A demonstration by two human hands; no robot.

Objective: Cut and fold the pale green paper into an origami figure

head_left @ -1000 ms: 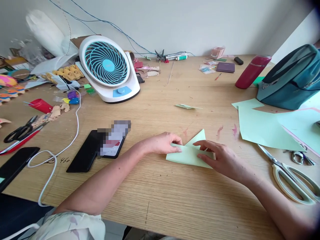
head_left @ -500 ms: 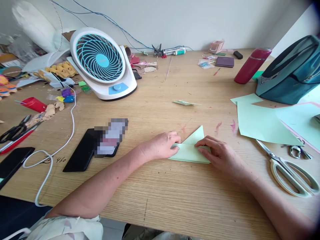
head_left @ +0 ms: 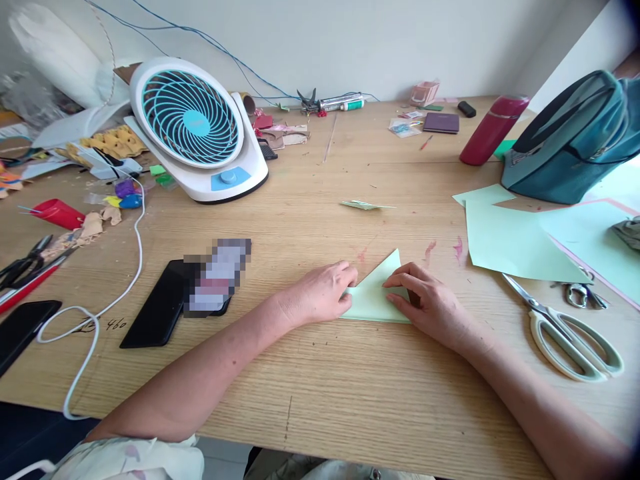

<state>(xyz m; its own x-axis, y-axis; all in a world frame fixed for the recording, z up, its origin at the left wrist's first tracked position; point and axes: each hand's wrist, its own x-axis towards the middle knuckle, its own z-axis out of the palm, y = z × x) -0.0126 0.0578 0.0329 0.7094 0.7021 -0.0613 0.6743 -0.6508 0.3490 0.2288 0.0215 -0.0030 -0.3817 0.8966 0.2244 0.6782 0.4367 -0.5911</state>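
I see my left hand (head_left: 320,293) and right hand (head_left: 425,303) pressing flat, fingers extended and clasping nothing, on a folded pale green paper (head_left: 373,297) lying mid-worktop (head_left: 325,393), between the phone (head_left: 213,280) and scissors (head_left: 565,327).

Both hands (head_left: 325,293) pressing folded green paper (head_left: 373,300), wooden table (head_left: 320,387)

A single head-worn camera looks forward and steeply down from the near edge of the desk (head_left: 320,400), facing the wall at 12 o'clock. It sits close above the hands, both forearms entering from 6 o'clock. The fan (head_left: 193,127) lies toward 10 o'clock, the scissors (head_left: 565,330) at 3 o'clock.
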